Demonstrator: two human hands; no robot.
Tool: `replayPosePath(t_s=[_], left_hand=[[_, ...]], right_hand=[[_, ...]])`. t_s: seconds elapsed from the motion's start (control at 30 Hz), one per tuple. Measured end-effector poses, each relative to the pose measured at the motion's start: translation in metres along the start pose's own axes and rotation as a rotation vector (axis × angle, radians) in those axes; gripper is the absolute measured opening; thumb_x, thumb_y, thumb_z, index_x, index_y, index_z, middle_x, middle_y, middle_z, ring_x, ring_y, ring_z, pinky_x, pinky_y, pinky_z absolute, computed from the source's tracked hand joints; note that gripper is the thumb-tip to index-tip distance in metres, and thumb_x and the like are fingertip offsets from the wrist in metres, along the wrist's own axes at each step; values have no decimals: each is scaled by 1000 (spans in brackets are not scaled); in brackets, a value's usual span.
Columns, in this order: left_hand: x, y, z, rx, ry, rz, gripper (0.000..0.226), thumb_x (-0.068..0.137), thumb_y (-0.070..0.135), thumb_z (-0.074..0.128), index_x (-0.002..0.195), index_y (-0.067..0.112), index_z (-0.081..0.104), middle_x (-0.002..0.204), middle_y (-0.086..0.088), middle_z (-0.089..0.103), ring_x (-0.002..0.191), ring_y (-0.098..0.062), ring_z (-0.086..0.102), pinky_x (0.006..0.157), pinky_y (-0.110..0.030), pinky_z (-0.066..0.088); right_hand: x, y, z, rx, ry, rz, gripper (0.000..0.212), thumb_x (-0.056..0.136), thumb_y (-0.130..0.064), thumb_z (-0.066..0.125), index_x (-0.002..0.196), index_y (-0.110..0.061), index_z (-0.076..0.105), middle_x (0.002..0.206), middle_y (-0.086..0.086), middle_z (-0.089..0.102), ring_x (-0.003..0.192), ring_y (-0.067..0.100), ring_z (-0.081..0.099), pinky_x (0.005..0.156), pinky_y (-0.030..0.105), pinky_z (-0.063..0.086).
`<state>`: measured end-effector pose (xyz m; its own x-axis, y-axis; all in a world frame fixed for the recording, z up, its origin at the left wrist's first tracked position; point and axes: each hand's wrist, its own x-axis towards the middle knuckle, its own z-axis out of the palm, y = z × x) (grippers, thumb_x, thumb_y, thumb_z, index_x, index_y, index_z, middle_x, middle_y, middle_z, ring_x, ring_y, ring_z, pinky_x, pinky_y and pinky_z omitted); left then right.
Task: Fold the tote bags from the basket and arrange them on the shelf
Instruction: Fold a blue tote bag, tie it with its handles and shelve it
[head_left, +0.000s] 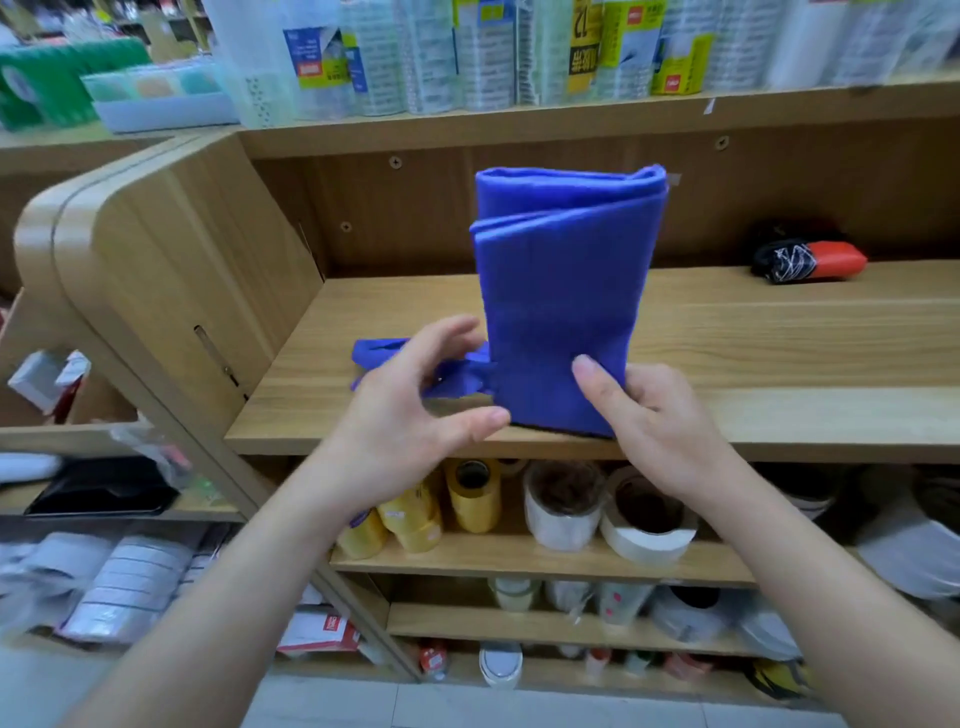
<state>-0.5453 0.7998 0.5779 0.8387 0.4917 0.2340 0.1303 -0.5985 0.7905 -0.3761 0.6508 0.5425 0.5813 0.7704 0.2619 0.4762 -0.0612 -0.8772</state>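
Observation:
A blue tote bag, folded into a narrow strip, stands upright above the front edge of the wooden shelf. Its top is doubled over. The bag's handles trail flat on the shelf to the left. My right hand pinches the bag's lower right corner, thumb on the front face. My left hand is at the lower left edge with fingers spread over the handles and thumb tip touching the bag's bottom; it grips nothing that I can see. The basket is out of view.
A folded black and red bag lies at the shelf's back right. Rolls of tape fill the shelf below. Packaged goods stand on the shelf above. A rounded wooden side panel bounds the shelf on the left.

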Motion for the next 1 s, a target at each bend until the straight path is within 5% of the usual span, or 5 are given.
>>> replayPosePath(t_s=[0.17,0.37,0.5,0.67,1.0], left_hand=[[20,-12,34,141,45,-89,22,88,39,68,79,20,63,70,8,63,66,-8,56,64,-32,43],[15,4,47,380,106,-174,58,78,44,74,125,38,41,83,12,65,90,-16,62,73,-34,45],[11,4,45,648,225,138,61,77,43,74,132,33,48,109,8,53,107,-18,50,88,-41,43],[16,-15,38,716,-351,251,88,75,74,45,150,30,34,160,6,25,148,-10,18,120,-42,21],[15,-23,30,295,-151,254,51,78,-5,58,115,28,71,116,13,70,112,-6,61,97,-21,46]], right_hand=[[-2,-4,-3,258,81,65,39,90,-4,66,122,-26,58,106,-9,73,102,5,67,86,35,55],[1,-12,-3,-483,213,80,91,84,-38,70,150,-39,8,106,-8,62,88,18,61,69,29,39],[6,-4,-4,-766,101,108,68,88,-53,59,146,-35,29,123,0,46,109,26,55,84,38,46],[16,5,-16,-690,-45,72,42,94,-45,55,133,-30,58,132,-1,52,122,23,45,104,37,37],[57,-1,-38,-30,-174,275,72,90,-33,69,148,-43,27,125,-4,59,114,11,58,99,27,42]])
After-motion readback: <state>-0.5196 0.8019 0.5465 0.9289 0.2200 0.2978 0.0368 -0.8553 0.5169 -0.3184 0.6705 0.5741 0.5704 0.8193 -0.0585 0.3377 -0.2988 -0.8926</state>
